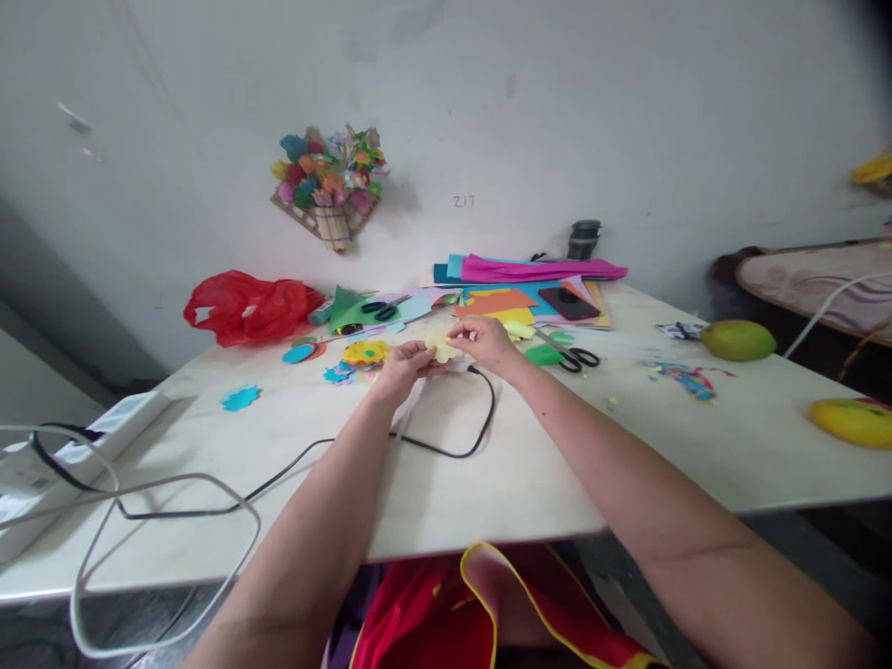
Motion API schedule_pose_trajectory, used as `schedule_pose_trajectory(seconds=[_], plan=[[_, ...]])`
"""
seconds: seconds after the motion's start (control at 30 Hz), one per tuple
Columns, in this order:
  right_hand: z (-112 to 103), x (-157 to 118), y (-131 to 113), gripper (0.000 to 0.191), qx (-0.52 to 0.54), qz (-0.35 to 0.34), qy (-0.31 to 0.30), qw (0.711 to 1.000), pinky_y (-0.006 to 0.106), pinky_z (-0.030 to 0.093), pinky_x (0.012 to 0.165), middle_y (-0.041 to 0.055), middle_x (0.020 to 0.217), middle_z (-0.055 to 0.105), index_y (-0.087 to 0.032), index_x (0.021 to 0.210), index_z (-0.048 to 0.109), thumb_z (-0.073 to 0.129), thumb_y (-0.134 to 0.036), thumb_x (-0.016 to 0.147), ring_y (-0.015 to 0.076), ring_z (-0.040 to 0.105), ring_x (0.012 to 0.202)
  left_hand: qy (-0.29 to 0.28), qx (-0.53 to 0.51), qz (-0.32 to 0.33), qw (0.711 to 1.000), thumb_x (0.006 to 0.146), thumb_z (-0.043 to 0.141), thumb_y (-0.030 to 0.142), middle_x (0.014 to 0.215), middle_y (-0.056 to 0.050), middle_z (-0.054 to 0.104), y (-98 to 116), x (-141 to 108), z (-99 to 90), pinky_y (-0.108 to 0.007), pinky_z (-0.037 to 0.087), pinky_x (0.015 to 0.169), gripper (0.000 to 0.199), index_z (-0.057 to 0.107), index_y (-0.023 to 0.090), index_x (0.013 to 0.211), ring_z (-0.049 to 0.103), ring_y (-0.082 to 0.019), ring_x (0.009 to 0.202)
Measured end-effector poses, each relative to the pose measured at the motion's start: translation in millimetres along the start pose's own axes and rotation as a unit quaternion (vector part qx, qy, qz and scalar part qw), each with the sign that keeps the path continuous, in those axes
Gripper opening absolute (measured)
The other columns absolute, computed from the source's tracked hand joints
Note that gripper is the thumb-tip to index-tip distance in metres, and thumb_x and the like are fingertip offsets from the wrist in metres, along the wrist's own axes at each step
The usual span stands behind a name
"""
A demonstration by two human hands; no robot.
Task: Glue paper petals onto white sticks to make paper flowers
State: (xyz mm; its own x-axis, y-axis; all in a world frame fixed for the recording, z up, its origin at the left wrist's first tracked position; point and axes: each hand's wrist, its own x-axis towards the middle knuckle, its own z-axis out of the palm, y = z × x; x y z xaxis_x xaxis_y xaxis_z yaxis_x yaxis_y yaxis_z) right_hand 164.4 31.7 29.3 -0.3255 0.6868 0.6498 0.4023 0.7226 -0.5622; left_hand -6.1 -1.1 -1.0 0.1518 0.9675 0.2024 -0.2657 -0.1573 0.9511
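The pale yellow flower-shaped cutout (440, 349) is held up over the middle of the white table (452, 497), about midway between its left and right ends and nearer the far edge than the near one. The left hand (404, 365) has its thumb and fingers closed on the flower's left side. The right hand (490, 342) brings thumb and forefinger close together at the flower's upper right; whether they grip the petal or some tiny piece, I cannot tell. Just left of the left hand lies a pile of yellow flower-shaped cutouts (366, 352), with small blue scalloped cutouts (339, 373) beside it. A single bright blue scalloped cutout (241, 398) lies apart, toward the left end. Just right of the right wrist are black-handled scissors (577, 359). A thin black cable (446, 454) loops in front of the hands, toward the near edge, and runs left toward a white power strip (132, 413) at the near left corner. Along the far edge, a crumpled red plastic bag (247, 307) lies near the far left corner, and a long magenta roll (536, 268) lies right of the middle, behind a dark phone (568, 303). By the right edge sit a green oval fruit (739, 340) and, nearer, a yellow fruit (846, 424).
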Motion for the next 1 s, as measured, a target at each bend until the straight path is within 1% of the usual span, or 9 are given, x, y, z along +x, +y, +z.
schedule_pose_trajectory(seconds=[0.17,0.33,0.53,0.7,0.77,0.83,0.93,1.0], plan=[[2.5,-1.0,0.7,0.004,0.003,-0.02,0.017,1.0,0.027,0.041,0.062,0.003,0.085,0.062,-0.019,0.069,0.068,0.065,-0.018,0.066,0.0127,0.054,0.066,-0.011,0.0,-0.003,1.0,0.064,0.07,0.027,0.069,-0.004,0.065,-1.1,0.4,0.3,-0.03,0.053,0.066,0.025,0.056,0.01,0.076,0.065,-0.018,0.069],[6.4,-0.8,6.2,0.005,0.0,-0.046,0.025,0.999,0.028,0.043,0.068,0.0033,0.085,0.061,-0.021,0.068,0.07,0.065,-0.018,0.067,0.0164,0.056,0.082,-0.014,-0.01,-0.007,1.0,0.064,0.07,0.026,0.065,-0.003,0.064,0.2,-0.9,1.7,-0.032,0.053,0.069,0.023,0.055,0.011,0.071,0.065,-0.018,0.068],[8.9,-1.8,7.5,0.006,-0.017,-0.044,0.018,0.999,0.03,0.044,0.068,0.0028,0.09,0.06,-0.023,0.068,0.07,0.065,-0.019,0.067,0.0184,0.055,0.09,-0.026,-0.017,-0.004,1.0,0.064,0.07,0.027,0.067,-0.004,0.064,0.2,-1.0,1.8,-0.031,0.053,0.066,0.024,0.053,0.011,0.071,0.065,-0.019,0.07],[9.6,-2.1,5.6,0.009,-0.008,-0.042,0.021,0.999,0.029,0.044,0.068,0.0029,0.092,0.059,-0.022,0.072,0.069,0.067,-0.017,0.064,0.0178,0.055,0.088,-0.027,-0.022,-0.006,0.999,0.063,0.071,0.026,0.067,-0.004,0.064,0.1,-1.1,2.0,-0.031,0.053,0.066,0.025,0.053,0.011,0.071,0.066,-0.019,0.069],[9.3,-2.2,5.2,0.007,-0.004,-0.041,0.021,0.999,0.029,0.044,0.067,0.0031,0.092,0.059,-0.021,0.07,0.068,0.066,-0.017,0.065,0.0173,0.055,0.087,-0.026,-0.023,-0.007,0.999,0.063,0.071,0.026,0.066,-0.004,0.064,-0.3,-1.1,1.9,-0.031,0.053,0.066,0.025,0.052,0.011,0.071,0.066,-0.019,0.069],[8.2,-2.3,4.8,0.003,-0.002,-0.046,0.008,0.999,0.028,0.043,0.067,0.0036,0.092,0.059,-0.02,0.068,0.068,0.065,-0.02,0.067,0.017,0.055,0.087,-0.026,-0.023,-0.006,0.999,0.064,0.071,0.026,0.066,-0.004,0.064,-0.7,-0.9,1.4,-0.031,0.053,0.066,0.025,0.052,0.011,0.071,0.066,-0.019,0.069],[4.9,-2.2,3.1,0.009,0.004,-0.051,-0.008,0.999,0.028,0.042,0.066,0.0048,0.094,0.06,-0.019,0.067,0.068,0.061,-0.024,0.071,0.0164,0.055,0.085,-0.024,-0.026,-0.005,0.999,0.064,0.07,0.026,0.066,-0.003,0.063,-1.0,-0.5,0.6,-0.029,0.053,0.065,0.025,0.052,0.011,0.07,0.066,-0.018,0.069],[2.0,-1.4,1.3,0.013,0.018,-0.045,0.0,0.999,0.027,0.042,0.066,0.0054,0.096,0.06,-0.018,0.069,0.067,0.058,-0.026,0.073,0.0159,0.055,0.085,-0.021,-0.028,-0.006,0.999,0.064,0.07,0.027,0.066,-0.002,0.063,-1.0,-0.3,0.3,-0.029,0.053,0.065,0.025,0.052,0.012,0.071,0.066,-0.018,0.069]])
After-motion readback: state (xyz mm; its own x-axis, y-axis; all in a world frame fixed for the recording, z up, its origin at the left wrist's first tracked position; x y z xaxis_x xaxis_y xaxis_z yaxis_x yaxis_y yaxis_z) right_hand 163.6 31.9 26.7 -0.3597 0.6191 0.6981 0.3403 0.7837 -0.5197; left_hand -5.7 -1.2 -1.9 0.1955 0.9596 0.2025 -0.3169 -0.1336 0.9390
